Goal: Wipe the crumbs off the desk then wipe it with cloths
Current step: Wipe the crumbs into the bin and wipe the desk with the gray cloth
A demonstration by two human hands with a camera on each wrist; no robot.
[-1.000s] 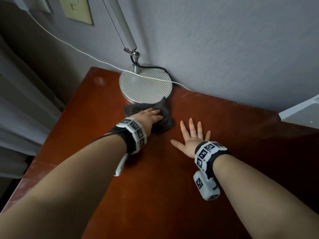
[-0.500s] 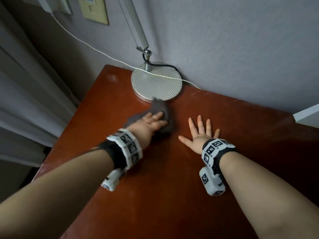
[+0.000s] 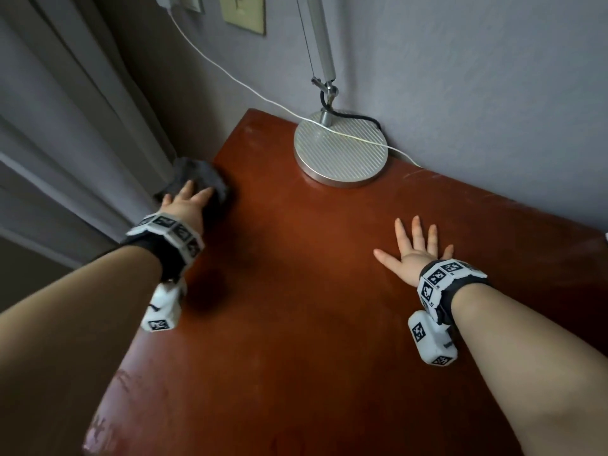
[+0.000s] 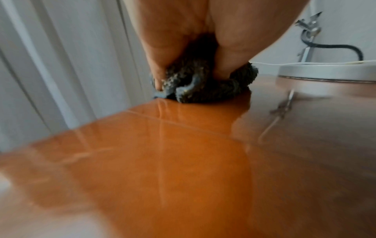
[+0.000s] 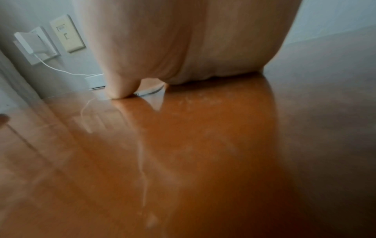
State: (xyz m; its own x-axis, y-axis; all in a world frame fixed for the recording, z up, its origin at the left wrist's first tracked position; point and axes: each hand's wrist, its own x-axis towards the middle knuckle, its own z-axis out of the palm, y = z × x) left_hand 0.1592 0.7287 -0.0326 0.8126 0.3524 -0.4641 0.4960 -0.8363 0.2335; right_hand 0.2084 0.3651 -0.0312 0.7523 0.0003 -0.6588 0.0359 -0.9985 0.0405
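A dark grey cloth (image 3: pixel 194 174) lies bunched at the left edge of the red-brown desk (image 3: pixel 296 307), partly hanging past it. My left hand (image 3: pixel 186 200) presses down on the cloth with fingers stretched forward. The left wrist view shows the cloth (image 4: pixel 203 83) crumpled under the palm, between the thumb and the rest of the hand. My right hand (image 3: pixel 413 248) lies flat on the desk at the right, fingers spread, holding nothing. In the right wrist view its palm (image 5: pixel 183 48) rests on the glossy top. I can make out no crumbs.
A round ribbed metal lamp base (image 3: pixel 340 149) with its pole stands at the back by the wall. A white cable (image 3: pixel 230 74) runs from the wall outlet across that base. A curtain (image 3: pixel 65 126) hangs just left of the desk. Pale scuffs (image 3: pixel 108 406) mark the front left corner.
My left hand has swept the cloth from in front of the lamp base leftward to the desk's left edge. The right hand stays flat in place.
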